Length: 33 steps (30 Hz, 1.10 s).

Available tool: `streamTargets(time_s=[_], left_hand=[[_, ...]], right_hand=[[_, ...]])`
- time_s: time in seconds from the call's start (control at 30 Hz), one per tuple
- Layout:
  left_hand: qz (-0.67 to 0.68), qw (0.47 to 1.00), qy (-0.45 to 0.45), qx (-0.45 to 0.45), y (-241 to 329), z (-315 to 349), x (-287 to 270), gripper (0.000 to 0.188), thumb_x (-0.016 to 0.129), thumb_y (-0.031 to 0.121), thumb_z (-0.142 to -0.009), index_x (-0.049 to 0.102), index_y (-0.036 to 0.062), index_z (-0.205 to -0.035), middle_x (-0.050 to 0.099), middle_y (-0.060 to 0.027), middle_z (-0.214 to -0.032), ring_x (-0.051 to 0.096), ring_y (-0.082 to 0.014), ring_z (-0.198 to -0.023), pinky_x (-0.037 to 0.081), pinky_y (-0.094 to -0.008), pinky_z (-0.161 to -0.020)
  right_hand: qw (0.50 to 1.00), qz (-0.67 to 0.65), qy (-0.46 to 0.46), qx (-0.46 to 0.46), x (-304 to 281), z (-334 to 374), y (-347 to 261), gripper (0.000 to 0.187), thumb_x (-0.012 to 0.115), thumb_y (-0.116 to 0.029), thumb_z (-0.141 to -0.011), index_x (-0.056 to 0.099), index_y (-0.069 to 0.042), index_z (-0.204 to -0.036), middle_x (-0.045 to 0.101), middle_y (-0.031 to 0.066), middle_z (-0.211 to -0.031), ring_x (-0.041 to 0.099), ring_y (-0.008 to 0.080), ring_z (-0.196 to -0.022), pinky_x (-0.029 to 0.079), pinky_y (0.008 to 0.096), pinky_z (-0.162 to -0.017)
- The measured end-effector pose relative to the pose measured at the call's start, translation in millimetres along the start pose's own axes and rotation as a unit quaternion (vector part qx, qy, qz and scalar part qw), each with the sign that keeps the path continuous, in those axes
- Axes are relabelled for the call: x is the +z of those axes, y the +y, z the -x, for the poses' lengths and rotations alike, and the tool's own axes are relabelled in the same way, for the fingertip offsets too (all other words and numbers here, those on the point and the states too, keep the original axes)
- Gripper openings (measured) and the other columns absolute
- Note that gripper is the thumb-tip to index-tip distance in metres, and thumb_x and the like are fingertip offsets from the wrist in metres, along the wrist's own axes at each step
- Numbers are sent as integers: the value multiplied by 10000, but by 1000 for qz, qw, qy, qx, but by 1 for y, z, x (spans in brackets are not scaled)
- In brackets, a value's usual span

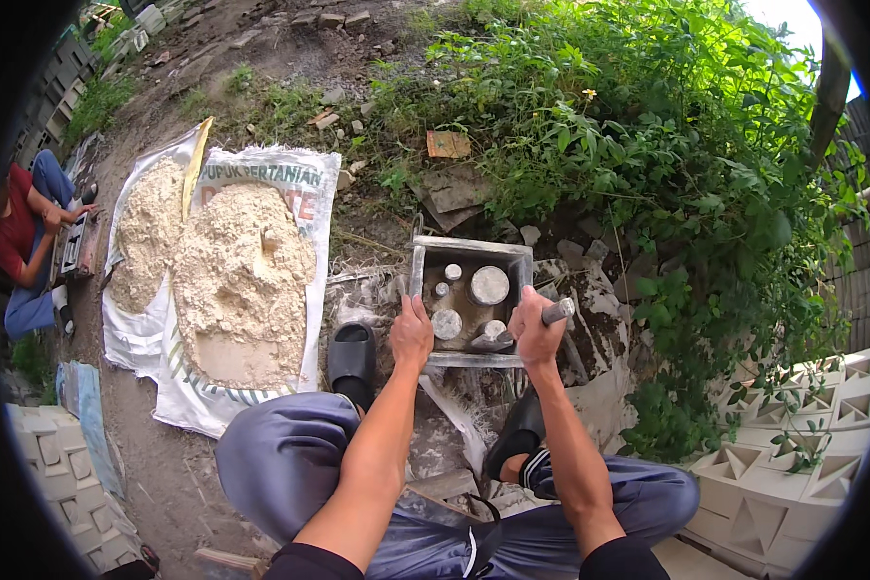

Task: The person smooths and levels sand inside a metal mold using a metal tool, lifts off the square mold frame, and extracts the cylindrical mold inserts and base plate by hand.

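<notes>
Between my feet stands a square, grey-coated box mould (pixel 473 361) with raised walls. Inside it, round pegs of several sizes rise from a sandy-coloured bottom; the widest peg (pixel 489 285) is at the far right and a smaller peg (pixel 446 324) at the near left. My left hand (pixel 413 333) is closed on the mould's left wall. In my right hand (pixel 537 329), by the right wall, is a short, thick, powder-coated rod (pixel 558 310). One end sticks out to the right of the fist; a dark end seems to reach over the near-right peg, partly hidden.
Pale crumbly powder (pixel 246 275) is heaped on white sacks (pixel 314 184) to the left. At far left another person (pixel 39 232) squats over a similar mould (pixel 72 246). Patterned blocks (pixel 783 454) are stacked at right, below leafy plants (pixel 667 126). My dark sandals flank the mould.
</notes>
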<state>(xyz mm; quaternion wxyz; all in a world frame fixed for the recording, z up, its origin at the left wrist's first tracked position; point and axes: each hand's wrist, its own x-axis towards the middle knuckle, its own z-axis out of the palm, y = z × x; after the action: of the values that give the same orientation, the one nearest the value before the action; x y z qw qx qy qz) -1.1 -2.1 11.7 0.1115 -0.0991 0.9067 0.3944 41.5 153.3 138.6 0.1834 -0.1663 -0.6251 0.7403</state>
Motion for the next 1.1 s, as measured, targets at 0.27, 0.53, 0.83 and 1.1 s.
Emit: streamTargets(time_s=[0.27, 0.53, 0.83, 1.1], left_hand=[[149, 987, -14, -58, -8, -12, 6, 780, 343, 659, -872, 552, -20, -1192, 600, -294, -1076, 536, -439, -1077, 404, -444, -936], [157, 980, -95, -79, -19, -22, 7, 860, 280, 699, -866, 526, -35, -1240, 543, -307, -1184, 472, -424, -1179, 353, -418, -990], [102, 988, -52, -102, -9, -16, -4, 807, 298, 669, -877, 589, -32, -1151, 594, -299, -1081, 524, -438, -1088, 388, -441, -935], [74, 994, -42, -73, -2, -17, 2, 782, 288, 655, -886, 623, -23, -1088, 614, -299, -997, 554, -447, -1014, 408, -468, -887]], right_hand=[[1000, -19, -4, 1, -8, 19, 66, 396, 463, -132, -909, 326, -90, -540, 305, -34, -462, 258, 63, -387, 189, 264, -376], [998, -32, -29, -47, -8, 25, 20, 406, 448, -108, -889, 359, -38, -499, 363, -7, -454, 311, 78, -396, 232, 277, -387], [990, 31, -21, -133, -8, 34, 24, 389, 435, -88, -843, 322, -36, -475, 351, 20, -432, 296, 100, -364, 265, 286, -371], [962, 187, -53, -194, -15, 38, 61, 319, 487, -90, -809, 414, -23, -507, 389, 87, -450, 432, 229, -366, 318, 354, -415]])
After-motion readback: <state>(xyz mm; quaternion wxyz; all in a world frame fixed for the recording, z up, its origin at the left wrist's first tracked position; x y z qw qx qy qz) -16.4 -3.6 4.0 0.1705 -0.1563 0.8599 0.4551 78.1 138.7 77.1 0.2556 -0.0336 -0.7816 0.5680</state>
